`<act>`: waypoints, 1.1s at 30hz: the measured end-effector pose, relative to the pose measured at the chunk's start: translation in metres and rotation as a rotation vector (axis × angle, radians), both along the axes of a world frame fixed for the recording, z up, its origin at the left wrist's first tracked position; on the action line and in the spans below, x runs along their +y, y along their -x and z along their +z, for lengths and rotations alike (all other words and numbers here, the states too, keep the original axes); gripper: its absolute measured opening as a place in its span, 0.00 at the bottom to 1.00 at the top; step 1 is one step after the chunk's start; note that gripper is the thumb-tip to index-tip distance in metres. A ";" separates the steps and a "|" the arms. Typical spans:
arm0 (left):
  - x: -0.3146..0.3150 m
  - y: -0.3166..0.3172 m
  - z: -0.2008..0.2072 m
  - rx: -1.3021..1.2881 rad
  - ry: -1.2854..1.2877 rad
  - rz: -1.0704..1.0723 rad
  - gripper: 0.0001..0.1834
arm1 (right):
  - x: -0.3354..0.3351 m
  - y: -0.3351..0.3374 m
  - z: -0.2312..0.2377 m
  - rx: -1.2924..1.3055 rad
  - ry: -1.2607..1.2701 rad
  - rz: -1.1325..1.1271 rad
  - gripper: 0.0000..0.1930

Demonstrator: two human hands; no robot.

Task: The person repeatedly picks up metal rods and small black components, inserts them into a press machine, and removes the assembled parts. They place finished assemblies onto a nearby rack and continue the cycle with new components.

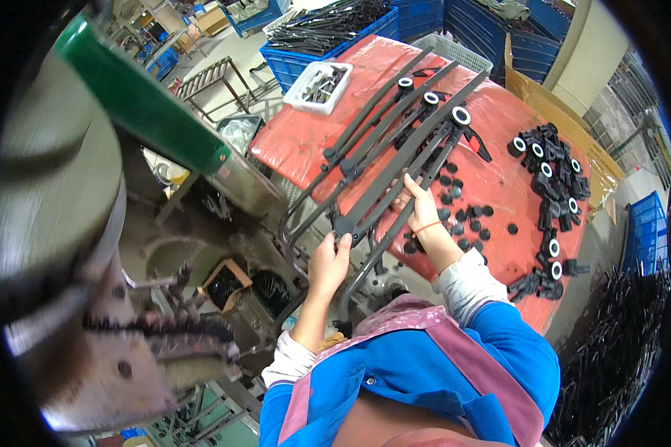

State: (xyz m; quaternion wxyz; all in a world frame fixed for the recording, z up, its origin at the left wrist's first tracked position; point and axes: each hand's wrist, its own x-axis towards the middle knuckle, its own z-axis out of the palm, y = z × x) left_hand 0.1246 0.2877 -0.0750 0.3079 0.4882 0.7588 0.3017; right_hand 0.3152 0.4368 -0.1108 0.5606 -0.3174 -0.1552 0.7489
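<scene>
A long black tubular frame (395,170), with flat bars and a white-ringed round joint near its far end, reaches from my lap across the red-covered table (492,112). My left hand (329,261) is closed on its near end, thumb at a round black hinge cap (344,226). Further up, my right hand (419,205) wraps round the same frame's bars, its fingers partly hidden beneath. Two similar frames (386,136) lie alongside to the left. Small round black caps (476,226) are scattered just right of my right hand.
Black joint pieces with white rings (546,170) are heaped at the table's right. A white tray (317,88) of small parts sits at the far left corner. Beside the table on the left stands a machine with a green panel (142,97). Blue crates (328,41) hold black parts behind.
</scene>
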 end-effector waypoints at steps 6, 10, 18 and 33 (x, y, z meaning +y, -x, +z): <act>0.128 -0.025 -0.022 0.124 -0.128 0.022 0.25 | 0.138 -0.015 -0.041 -0.294 -0.132 -0.022 0.14; 0.165 -0.039 -0.016 0.275 -0.146 -0.042 0.26 | 0.162 -0.021 -0.063 -0.862 -0.201 -0.021 0.26; 0.237 0.051 -0.041 0.288 -0.164 -0.131 0.32 | 0.147 -0.025 -0.083 -1.064 -0.331 0.013 0.42; 0.345 0.082 -0.077 -0.152 0.475 -0.353 0.34 | 0.147 0.013 -0.093 -0.045 0.018 -0.063 0.35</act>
